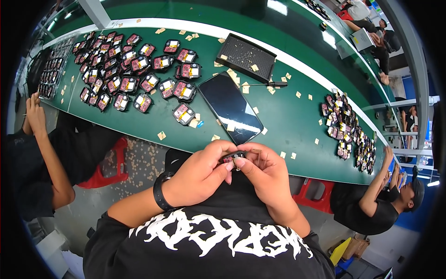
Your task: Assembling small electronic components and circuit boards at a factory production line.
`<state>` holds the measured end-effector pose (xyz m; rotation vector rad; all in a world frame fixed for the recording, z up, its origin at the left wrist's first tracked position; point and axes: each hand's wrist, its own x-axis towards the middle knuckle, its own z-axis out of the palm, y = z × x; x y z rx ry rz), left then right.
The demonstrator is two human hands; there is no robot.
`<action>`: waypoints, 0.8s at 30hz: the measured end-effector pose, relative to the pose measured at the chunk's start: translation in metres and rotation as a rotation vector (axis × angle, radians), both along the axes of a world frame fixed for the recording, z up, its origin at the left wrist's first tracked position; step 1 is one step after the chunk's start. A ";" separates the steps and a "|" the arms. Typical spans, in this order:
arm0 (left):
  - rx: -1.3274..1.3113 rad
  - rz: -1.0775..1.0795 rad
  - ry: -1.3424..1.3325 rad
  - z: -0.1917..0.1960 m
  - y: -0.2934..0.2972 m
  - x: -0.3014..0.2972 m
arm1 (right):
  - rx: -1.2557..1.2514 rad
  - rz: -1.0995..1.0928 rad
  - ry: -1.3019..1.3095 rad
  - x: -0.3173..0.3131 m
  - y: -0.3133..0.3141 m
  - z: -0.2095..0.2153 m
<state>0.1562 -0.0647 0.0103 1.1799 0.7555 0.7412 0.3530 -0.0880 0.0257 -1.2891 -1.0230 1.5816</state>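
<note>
Close to my body, at the near edge of the green table (179, 133), both hands hold one small black electronic unit (228, 159) with a reddish circuit board inside. My left hand (200, 169), a dark band on its wrist, grips the unit's left side between thumb and fingers. On its right side, the thumb of my right hand (265, 169) presses the face while the fingers curl behind. A small pale piece shows under the right thumb. Just beyond my hands lies a black smartphone (231, 107). A similar unit (183, 114) rests left of the phone.
Many similar units (129, 84) are heaped at left, with another heap (341, 122) at right. A black ridged tray (246, 58) and a thin screwdriver-like tool (277, 84) lie beyond the phone. Small tan paper bits are scattered about. Co-workers sit on both sides, near red stools (121, 160).
</note>
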 end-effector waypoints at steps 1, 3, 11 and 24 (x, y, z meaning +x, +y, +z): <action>0.003 -0.002 -0.001 -0.001 -0.001 0.001 | 0.003 -0.002 -0.001 0.000 -0.001 0.001; 0.105 0.018 0.065 -0.002 -0.003 0.002 | -0.091 -0.021 0.054 0.000 -0.003 0.004; -0.037 -0.030 0.116 -0.003 -0.002 -0.001 | -0.051 0.007 0.060 0.001 -0.010 -0.001; -0.214 -0.187 -0.035 0.006 0.003 -0.003 | -0.003 -0.038 0.131 0.005 -0.007 -0.008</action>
